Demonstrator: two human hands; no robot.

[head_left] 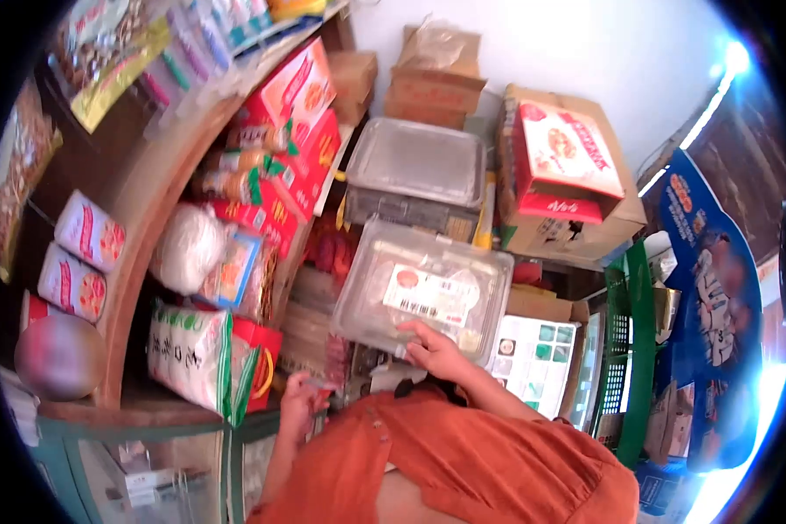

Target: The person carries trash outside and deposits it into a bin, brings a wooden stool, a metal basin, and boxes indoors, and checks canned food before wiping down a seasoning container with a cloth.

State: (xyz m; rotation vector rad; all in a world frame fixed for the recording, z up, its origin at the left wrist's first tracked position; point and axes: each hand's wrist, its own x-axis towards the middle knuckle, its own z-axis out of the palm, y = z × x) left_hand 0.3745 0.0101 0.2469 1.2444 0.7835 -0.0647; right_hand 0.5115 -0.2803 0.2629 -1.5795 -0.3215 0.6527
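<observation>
Plastic container (391,249), clear-lidded and wide, is sitting right around the centre of the clock in the head view, tilting slightly, and its white label (428,293) is facing up at us! What it is resting on underneath, we can't tell. Look towards half past five: the right hand (434,349) is meeting the near edge, fingers partly bent, one of them reaching onto the lid. Whether that hand is really clasping the rim or just touching it, the picture isn't showing.

Down at seven o'clock, the left hand (299,403) is closing narrowly, pinching a small pale item (321,383) between thumb and fingers, well apart from the container.

And what a crowd around them! Just beyond, towards twelve, another clear-lidded container (419,162) is lying in line. At two o'clock a red and white box (568,153) is perching in an open carton (616,223). Swing to four, and a green crate (639,336) is standing near a blue poster (712,306). Over at eight, a white and green bag (188,358) is slumping on the shelf, while two white packages (87,231) are lining up at nine and red boxes (310,144) are filling the half-past-ten spot.
</observation>
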